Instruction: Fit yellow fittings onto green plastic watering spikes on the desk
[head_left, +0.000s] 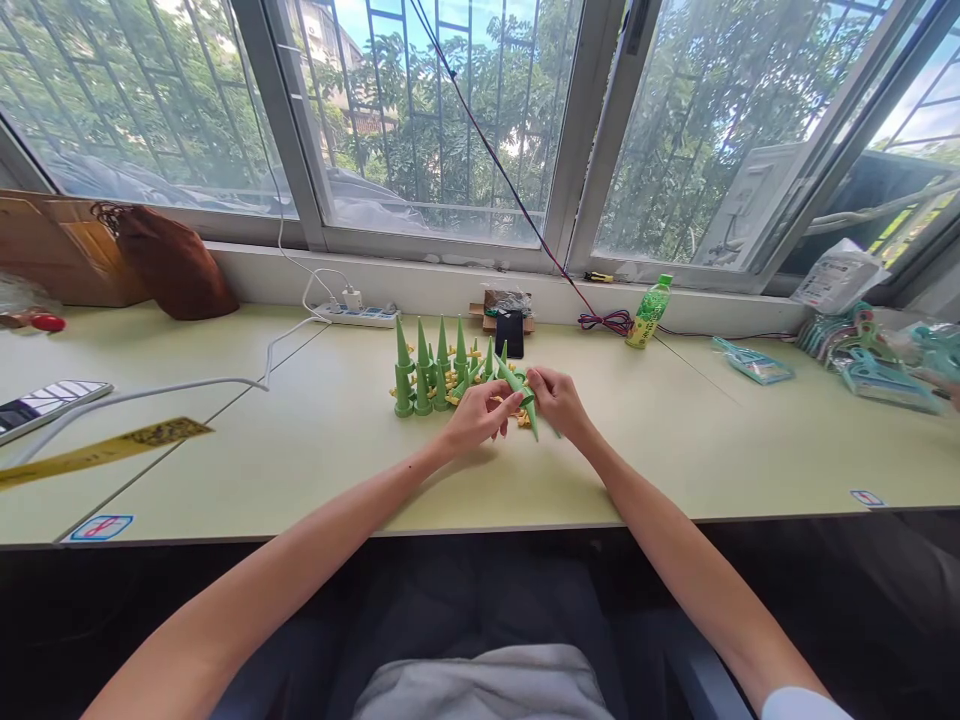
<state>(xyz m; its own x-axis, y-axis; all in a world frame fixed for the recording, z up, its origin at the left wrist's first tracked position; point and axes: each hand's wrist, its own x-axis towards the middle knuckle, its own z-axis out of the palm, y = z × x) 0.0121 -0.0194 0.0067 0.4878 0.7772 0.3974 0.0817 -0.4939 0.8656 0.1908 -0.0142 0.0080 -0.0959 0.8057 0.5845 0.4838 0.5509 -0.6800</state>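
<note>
Over the middle of the table, my left hand [484, 412] is closed on a green plastic cone [511, 376], whose long tip slants up and to the left. My right hand [559, 400] is beside it, its fingers pinched against the cone's right side; what lies between them is too small to make out. Another green point sticks out below the hands. Just left stand several upright green cones [403, 385] in rows, with small yellow pieces [450, 380] among them. More yellow pieces [524, 421] lie partly hidden beneath my hands.
A black phone [509, 335] leans on a small box behind the cones. Farther right stands a green bottle [649, 312]. A power strip [360, 315] and white cable [225, 382] lie left. Packaged clips [754, 361] are at right; a yellow strip [112, 452] juts in at left.
</note>
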